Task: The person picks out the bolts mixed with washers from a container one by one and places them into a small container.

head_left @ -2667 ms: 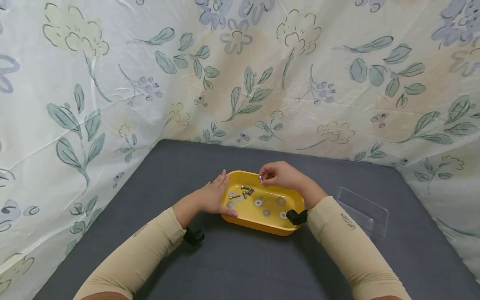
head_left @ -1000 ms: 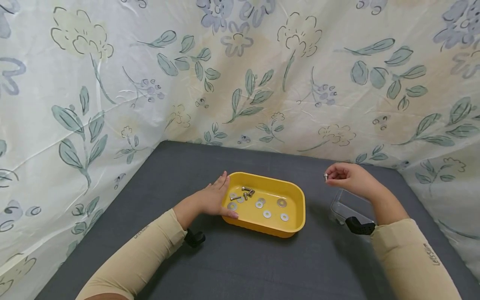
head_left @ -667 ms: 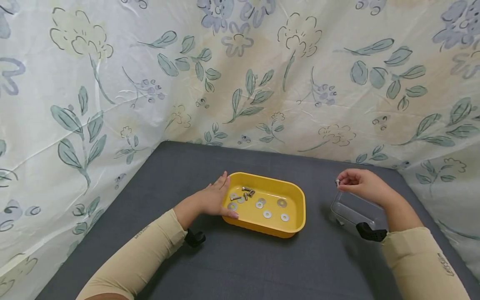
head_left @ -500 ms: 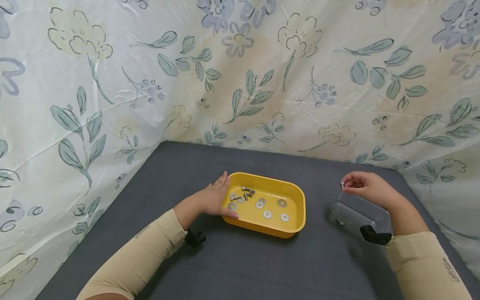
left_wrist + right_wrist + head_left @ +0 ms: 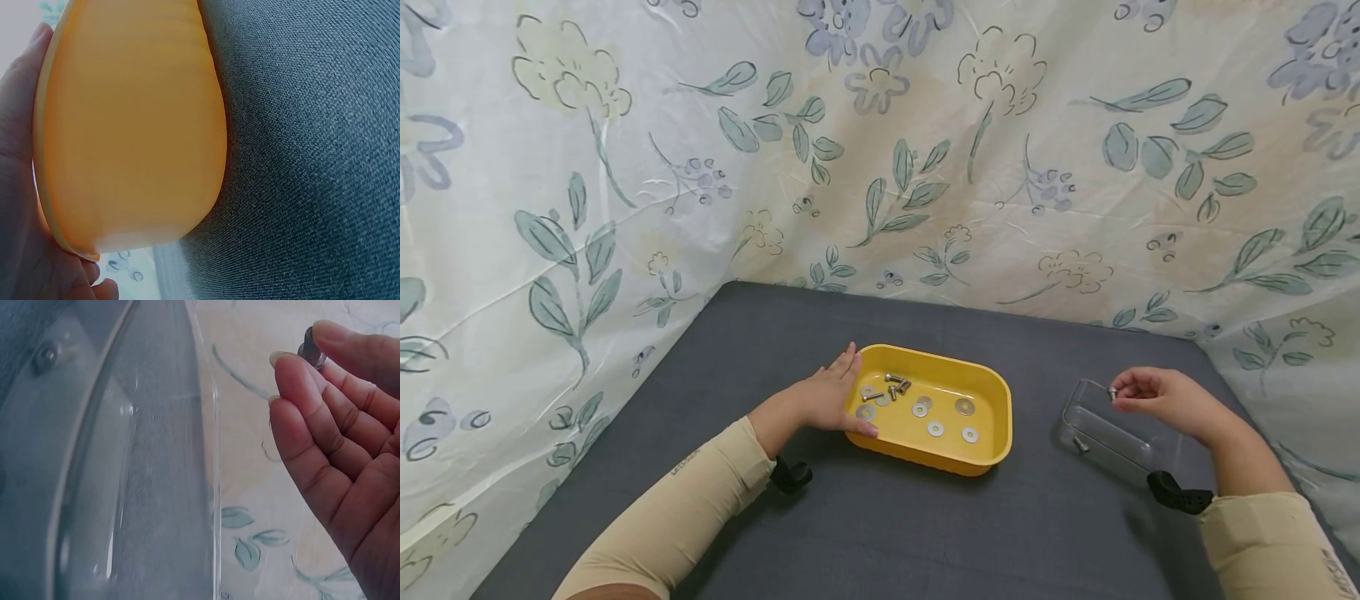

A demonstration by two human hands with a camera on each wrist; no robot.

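Observation:
My left hand (image 5: 823, 398) rests against the left end of the yellow tray (image 5: 940, 461), fingers extended along the rim and thumb over the near edge. Several bolts (image 5: 892, 390) lie in a small heap at the tray's left side, among several flat washers (image 5: 935, 429). My right hand (image 5: 1172, 402) pinches one bolt (image 5: 312, 351) between thumb and fingertips, above the far-left part of a clear plastic container (image 5: 1138, 442). Another bolt (image 5: 1081, 446) shows at that container's near-left edge; whether it is inside or outside, I cannot tell.
A dark grey cloth (image 5: 850, 533) covers the table. Floral fabric (image 5: 880, 167) hangs behind it and at the sides. Dark table surface separates the yellow tray from the clear container.
From above the yellow tray, my right hand has moved right with the bolt to the clear container, then a little further right and lower. The left hand keeps its place at the tray.

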